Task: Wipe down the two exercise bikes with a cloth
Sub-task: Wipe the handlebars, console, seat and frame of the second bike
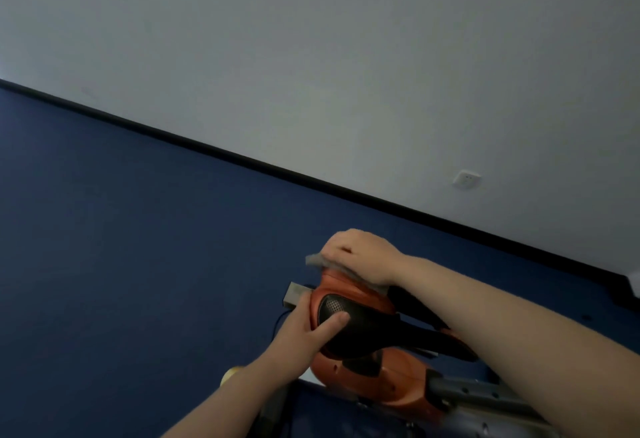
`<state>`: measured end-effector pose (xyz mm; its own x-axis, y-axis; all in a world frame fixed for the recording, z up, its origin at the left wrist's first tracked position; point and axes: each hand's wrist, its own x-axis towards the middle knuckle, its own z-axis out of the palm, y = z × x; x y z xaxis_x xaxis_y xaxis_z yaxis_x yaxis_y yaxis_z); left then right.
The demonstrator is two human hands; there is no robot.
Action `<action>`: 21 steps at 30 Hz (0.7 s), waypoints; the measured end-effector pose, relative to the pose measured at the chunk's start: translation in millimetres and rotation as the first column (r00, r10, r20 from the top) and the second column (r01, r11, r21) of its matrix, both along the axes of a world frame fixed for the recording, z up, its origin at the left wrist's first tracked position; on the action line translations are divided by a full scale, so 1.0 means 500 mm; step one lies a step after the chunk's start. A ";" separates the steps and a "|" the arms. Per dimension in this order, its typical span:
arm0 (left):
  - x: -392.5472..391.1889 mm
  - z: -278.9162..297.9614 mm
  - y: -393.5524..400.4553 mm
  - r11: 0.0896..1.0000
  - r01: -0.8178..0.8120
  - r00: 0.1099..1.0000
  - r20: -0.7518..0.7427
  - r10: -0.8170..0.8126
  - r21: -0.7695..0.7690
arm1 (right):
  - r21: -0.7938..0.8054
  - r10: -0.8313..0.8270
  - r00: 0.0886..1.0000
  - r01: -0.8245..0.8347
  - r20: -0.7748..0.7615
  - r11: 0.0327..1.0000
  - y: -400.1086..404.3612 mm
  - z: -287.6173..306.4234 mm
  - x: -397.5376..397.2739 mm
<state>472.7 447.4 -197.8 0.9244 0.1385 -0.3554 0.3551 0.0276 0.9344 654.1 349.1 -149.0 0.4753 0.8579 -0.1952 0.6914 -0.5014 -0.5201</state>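
An orange and black exercise bike saddle point(360, 320) sits low in the middle of the view, with the bike's orange body point(377, 385) and grey frame tube point(485, 399) below it. My right hand point(360, 254) presses a grey cloth point(313, 260) onto the far orange edge of the saddle, its fingers curled over the cloth. My left hand point(311, 326) grips the saddle's left side, thumb lying on the black perforated pad. Only one bike shows.
Dark blue floor point(121, 247) spreads to the left and beyond the bike. A white wall point(311, 56) with a black skirting board point(242, 160) runs behind, with a socket point(466, 179) low on it. A grey bar end point(294, 294) sticks out left of the saddle.
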 end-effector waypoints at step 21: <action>0.063 0.036 0.088 0.832 0.398 0.891 0.054 -0.451 0.388 | -0.059 -0.601 0.800 0.599 -0.004 0.798 -0.054 -0.006 -0.083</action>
<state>504.0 491.1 -180.0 0.9567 -0.1869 -0.2229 0.1214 -0.4399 0.8898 612.5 322.1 -152.1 0.8867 0.3906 -0.2474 0.2322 -0.8390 -0.4921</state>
